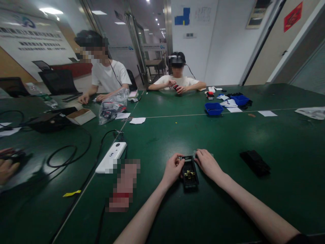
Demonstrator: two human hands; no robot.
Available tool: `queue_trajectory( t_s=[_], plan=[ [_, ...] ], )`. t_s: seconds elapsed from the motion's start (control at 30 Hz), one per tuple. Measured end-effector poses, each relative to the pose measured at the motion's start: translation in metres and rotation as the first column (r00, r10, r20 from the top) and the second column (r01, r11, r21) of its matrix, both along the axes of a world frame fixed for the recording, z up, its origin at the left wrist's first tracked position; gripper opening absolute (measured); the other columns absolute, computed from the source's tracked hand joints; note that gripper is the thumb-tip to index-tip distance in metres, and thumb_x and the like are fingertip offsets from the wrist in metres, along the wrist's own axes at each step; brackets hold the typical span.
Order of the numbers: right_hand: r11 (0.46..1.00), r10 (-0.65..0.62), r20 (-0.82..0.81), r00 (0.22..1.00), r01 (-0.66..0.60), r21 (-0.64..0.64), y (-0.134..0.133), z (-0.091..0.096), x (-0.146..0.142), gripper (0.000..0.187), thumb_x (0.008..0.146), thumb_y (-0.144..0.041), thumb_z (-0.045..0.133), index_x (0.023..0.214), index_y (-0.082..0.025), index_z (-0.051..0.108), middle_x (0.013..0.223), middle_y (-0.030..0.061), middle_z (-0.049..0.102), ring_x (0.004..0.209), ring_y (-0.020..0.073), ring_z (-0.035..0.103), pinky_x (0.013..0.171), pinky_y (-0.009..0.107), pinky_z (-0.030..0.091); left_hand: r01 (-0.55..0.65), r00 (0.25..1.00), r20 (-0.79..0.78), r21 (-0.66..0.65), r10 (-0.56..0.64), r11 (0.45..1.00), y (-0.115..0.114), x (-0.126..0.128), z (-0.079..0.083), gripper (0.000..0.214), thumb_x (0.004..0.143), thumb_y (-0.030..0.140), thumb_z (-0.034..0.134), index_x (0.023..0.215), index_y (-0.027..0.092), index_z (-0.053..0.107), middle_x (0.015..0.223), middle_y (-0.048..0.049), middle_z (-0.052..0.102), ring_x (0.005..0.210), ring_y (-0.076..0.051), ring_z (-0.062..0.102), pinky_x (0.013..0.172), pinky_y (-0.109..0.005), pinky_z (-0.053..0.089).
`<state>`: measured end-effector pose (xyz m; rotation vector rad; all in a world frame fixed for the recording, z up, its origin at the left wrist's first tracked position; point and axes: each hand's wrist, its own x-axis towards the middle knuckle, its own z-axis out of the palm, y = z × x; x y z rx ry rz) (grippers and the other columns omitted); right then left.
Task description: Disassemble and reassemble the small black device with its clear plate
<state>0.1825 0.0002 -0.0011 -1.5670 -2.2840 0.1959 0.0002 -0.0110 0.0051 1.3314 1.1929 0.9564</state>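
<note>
A black plastic housing [190,183], rectangular and open on top, lies on the green table with brass-coloured metal parts [189,174] inside it. My left hand [174,168] grips its upper left side, thumb over the edge and fingers closed. Just off the housing's upper right corner, my right hand [207,163] is palm down with its fingers bent together. Bits of a clear plastic piece [195,154] show beside those fingers; most of it is hidden beneath the hand. Farther right lies a dark black plastic part [255,162], untouched.
Left of my arms are a white power bank [111,157] marked 5, a blurred-out reddish object [124,184] and black cables. A clear bag [113,106] and blue trays [213,108] stand farther back. Two people sit across the table; another person's hand [8,166] shows at far left.
</note>
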Motion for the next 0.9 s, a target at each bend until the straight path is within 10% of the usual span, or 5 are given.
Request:
queue_trajectory(
  t_s=[0.2, 0.33, 0.5, 0.63, 0.9],
  plan=[
    [0.990, -0.022, -0.028, 0.999, 0.018, -0.142, 0.005, 0.014, 0.000, 0.026, 0.085, -0.013, 0.041, 0.104, -0.017, 0.059, 0.086, 0.0134, 0.068, 0.081, 0.0231, 0.061, 0.078, 0.037, 0.045, 0.009, 1.000, 0.009, 0.003, -0.009, 1.000, 0.001, 0.000, -0.001, 0.024, 0.079, 0.035, 0.054, 0.094, 0.016, 0.054, 0.055, 0.0075, 0.046, 0.034, -0.007, 0.046, 0.032, -0.017, 0.036],
    [0.974, -0.125, -0.338, 0.933, 0.051, -0.220, 0.013, 0.027, 0.012, 0.031, 0.086, -0.018, 0.039, 0.111, -0.017, 0.057, 0.083, 0.0078, 0.068, 0.073, 0.0177, 0.062, 0.075, 0.034, 0.047, 0.002, 1.000, 0.010, -0.005, -0.002, 1.000, 0.001, 0.000, 0.000, 0.024, 0.079, 0.035, 0.055, 0.094, 0.016, 0.054, 0.055, 0.0076, 0.047, 0.034, -0.007, 0.046, 0.032, -0.017, 0.036],
    [0.914, -0.287, -0.836, 0.467, -0.127, -0.384, 0.010, 0.037, 0.005, 0.032, 0.078, -0.026, 0.053, 0.109, -0.020, 0.057, 0.087, 0.0044, 0.065, 0.073, 0.0145, 0.061, 0.072, 0.033, 0.050, -0.002, 1.000, 0.004, 0.003, 0.001, 1.000, 0.001, 0.001, 0.001, 0.022, 0.079, 0.033, 0.054, 0.092, 0.016, 0.054, 0.055, 0.0076, 0.046, 0.034, -0.007, 0.046, 0.031, -0.016, 0.037],
    [0.860, -0.352, -0.915, 0.197, -0.318, -0.400, -0.004, 0.032, -0.020, 0.039, 0.064, -0.026, 0.071, 0.100, -0.021, 0.056, 0.085, 0.0022, 0.063, 0.080, 0.0157, 0.062, 0.077, 0.034, 0.051, -0.001, 1.000, 0.000, 0.014, 0.001, 1.000, 0.002, 0.002, -0.001, 0.022, 0.079, 0.035, 0.054, 0.090, 0.016, 0.053, 0.052, 0.0077, 0.047, 0.033, -0.007, 0.046, 0.031, -0.016, 0.035],
    [0.826, -0.340, -0.918, 0.206, -0.402, -0.396, -0.015, 0.020, -0.037, 0.037, 0.066, -0.026, 0.071, 0.097, -0.020, 0.051, 0.081, 0.0012, 0.064, 0.076, 0.0145, 0.063, 0.075, 0.032, 0.052, -0.002, 1.000, 0.001, 0.024, 0.002, 1.000, 0.003, 0.001, -0.004, 0.023, 0.079, 0.036, 0.053, 0.090, 0.016, 0.052, 0.051, 0.0084, 0.047, 0.032, -0.008, 0.046, 0.031, -0.018, 0.038]
  ],
)
